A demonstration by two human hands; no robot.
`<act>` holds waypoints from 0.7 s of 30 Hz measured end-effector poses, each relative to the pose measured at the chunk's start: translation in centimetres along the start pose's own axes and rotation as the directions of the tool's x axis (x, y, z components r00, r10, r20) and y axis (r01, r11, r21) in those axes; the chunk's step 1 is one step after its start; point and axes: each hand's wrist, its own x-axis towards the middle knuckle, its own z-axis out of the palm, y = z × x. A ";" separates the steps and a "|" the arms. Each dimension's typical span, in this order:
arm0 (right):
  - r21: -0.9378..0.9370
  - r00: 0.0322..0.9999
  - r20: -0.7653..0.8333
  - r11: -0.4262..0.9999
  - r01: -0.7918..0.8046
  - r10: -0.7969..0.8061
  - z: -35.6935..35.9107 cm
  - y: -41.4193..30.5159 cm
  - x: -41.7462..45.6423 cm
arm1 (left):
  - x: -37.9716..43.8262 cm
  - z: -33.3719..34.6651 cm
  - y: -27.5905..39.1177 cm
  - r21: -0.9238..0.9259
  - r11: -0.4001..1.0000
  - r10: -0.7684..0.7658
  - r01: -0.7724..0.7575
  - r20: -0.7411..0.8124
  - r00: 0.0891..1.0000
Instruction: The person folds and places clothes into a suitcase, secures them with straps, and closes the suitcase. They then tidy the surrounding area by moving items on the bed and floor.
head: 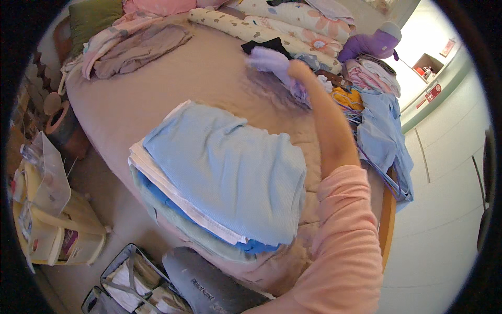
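Note:
My right hand (300, 71) reaches over the far right part of the bed and grips a lavender cloth (268, 59), both slightly blurred. Part of the cloth hangs down by the hand, and a black cloth (266, 46) lies just beyond it. Closer to me, a stack of folded fabric has a light blue textured cloth (227, 168) on top, with white (188, 206), blue and pale green layers under it. My left hand is out of view. A mustard-yellow cloth (347, 98) and several hangers (376, 168) lie to the right of my forearm.
Rolled patterned bedding (266, 39) and a purple plush toy (366, 44) line the far side. Blue garments (382, 125) hang over the bed's right edge. A crumpled brown cloth (143, 51) lies far left. An open suitcase (133, 278) and a cream plastic container (64, 231) stand on the floor.

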 end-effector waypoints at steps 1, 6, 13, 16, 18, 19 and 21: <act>0.174 0.992 0.076 0.981 0.084 -0.098 -1.8 5.2 2.5 | 0.6 0.8 -0.2 0.013 1.000 -0.005 0.005 0.036 0.999; 0.423 0.870 -0.368 0.773 0.472 -0.329 -11.4 9.4 -4.7 | -0.5 -0.1 -1.4 -0.003 1.000 0.012 -0.011 0.073 0.997; 0.420 0.778 -0.594 0.745 0.518 -0.206 -14.1 5.5 -11.7 | -4.0 -1.5 -0.4 0.031 0.985 0.160 -0.169 0.192 0.968; 0.358 0.754 -0.599 0.751 0.555 -0.271 -14.8 2.2 -14.2 | -6.5 -4.1 2.2 0.160 0.911 0.322 -0.381 0.304 0.897; 0.331 0.751 -0.577 0.749 0.574 -0.321 -17.3 0.4 -17.1 | -8.3 -5.7 5.5 0.263 0.775 0.445 -0.574 0.418 0.792; 0.349 0.753 -0.560 0.726 0.592 -0.345 -18.0 -1.3 -18.1 | -9.5 -7.7 7.5 0.309 0.690 0.504 -0.655 0.445 0.741; 0.413 0.816 -0.468 0.732 0.541 -0.339 -15.3 -2.1 -19.0 | -9.5 -9.3 10.9 0.394 0.561 0.522 -0.728 0.514 0.681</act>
